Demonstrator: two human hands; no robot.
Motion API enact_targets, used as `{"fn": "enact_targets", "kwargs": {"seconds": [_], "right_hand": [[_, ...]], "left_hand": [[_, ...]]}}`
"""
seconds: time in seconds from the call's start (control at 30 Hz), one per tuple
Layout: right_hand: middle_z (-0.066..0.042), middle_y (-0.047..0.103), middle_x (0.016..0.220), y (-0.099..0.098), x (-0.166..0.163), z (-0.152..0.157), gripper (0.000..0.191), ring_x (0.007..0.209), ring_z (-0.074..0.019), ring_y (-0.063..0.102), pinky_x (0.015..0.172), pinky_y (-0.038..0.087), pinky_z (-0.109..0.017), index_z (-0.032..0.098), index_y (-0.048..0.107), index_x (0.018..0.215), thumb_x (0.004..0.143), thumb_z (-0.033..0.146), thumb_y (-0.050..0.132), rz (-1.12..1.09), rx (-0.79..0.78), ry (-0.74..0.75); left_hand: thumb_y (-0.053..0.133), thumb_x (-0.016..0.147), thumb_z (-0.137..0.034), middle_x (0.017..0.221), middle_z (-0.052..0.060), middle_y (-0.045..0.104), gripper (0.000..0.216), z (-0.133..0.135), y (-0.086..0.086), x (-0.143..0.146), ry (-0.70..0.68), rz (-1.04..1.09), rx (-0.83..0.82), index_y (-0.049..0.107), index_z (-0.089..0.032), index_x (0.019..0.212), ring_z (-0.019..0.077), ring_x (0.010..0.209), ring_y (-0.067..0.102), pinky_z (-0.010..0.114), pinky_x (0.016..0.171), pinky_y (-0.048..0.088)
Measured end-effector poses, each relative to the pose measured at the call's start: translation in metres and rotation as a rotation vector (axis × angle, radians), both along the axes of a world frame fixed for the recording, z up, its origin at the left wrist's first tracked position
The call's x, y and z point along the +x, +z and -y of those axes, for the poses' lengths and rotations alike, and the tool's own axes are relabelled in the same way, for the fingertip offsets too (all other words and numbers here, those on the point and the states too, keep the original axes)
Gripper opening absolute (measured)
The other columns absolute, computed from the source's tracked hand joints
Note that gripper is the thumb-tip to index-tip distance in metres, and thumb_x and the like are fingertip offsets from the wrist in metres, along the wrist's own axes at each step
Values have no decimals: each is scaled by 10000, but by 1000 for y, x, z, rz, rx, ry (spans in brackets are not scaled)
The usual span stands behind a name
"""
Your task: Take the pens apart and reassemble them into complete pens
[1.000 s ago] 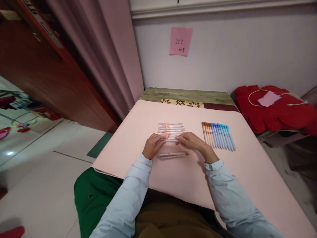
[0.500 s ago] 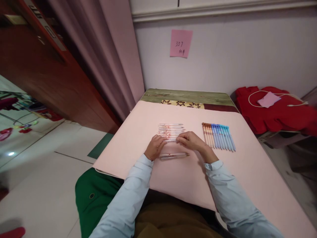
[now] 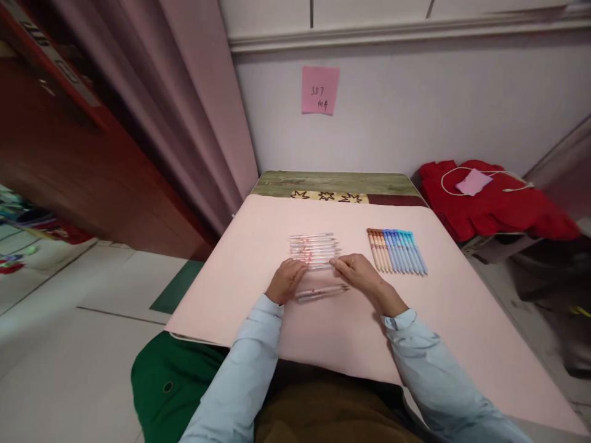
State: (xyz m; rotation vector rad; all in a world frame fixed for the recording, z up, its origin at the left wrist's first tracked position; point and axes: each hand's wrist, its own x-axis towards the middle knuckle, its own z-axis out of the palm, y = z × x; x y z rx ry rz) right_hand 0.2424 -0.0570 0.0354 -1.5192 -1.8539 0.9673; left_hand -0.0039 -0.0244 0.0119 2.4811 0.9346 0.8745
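Left hand: the bare left hand (image 3: 285,281) comes up from the lower left in a pale blue sleeve (image 3: 256,338), fingers curled and angled right, low over the surface.
Right hand: the bare right hand (image 3: 359,272) reaches in from the lower right, wrist bent a bit, fingertips aimed left, facing the other hand across a small gap.
White pens: a row of slim whitish pens with red print (image 3: 314,247) lies crosswise just beyond the fingers, stacked side by side.
Finger state: both sets are bunched at opposite ends of the nearest pen in that row, touching it; can't tell if they're pinching or just nudging.
Spare pair: two more whitish pens with reddish print (image 3: 323,292) lie together on the near side of the hands, left end just beside the left one.
Coloured pens: neat row of brown-, blue- and light-blue-topped pens (image 3: 397,252), right of the right hand, apart from it.
Surface: table covered in smooth pale pink (image 3: 221,283).
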Motion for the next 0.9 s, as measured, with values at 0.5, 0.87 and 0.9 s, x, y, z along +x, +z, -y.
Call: {"fn": "enact_targets", "kwargs": {"seconds": [0.5,0.87,0.9], "right_hand": [[39,492,616,-18,-1,6,346,569,-114,419,536,315,-220,187,603,873,802,524,630,-105,138,-99],[23,530,649,-19,3,6,363,588,-122,433,555,324,-227,180,629,924,808,524,625,-107,135,-63],[25,538,669,-19,3,6,396,590,-121,433,552,325,-225,184,622,971,778,529,660,-117,136,-74]], "left_hand": [[386,985,-325,947,57,698,274,-1,-1,0,-5,-7,-7,633,-205,980,199,879,579,383,825,446],[392,982,-334,938,60,687,277,-2,-6,-1,39,-30,11,640,-212,989,206,897,579,381,815,432],[390,983,-336,936,61,684,279,-2,-6,-1,42,-31,11,640,-212,986,206,898,576,381,815,428]]}}
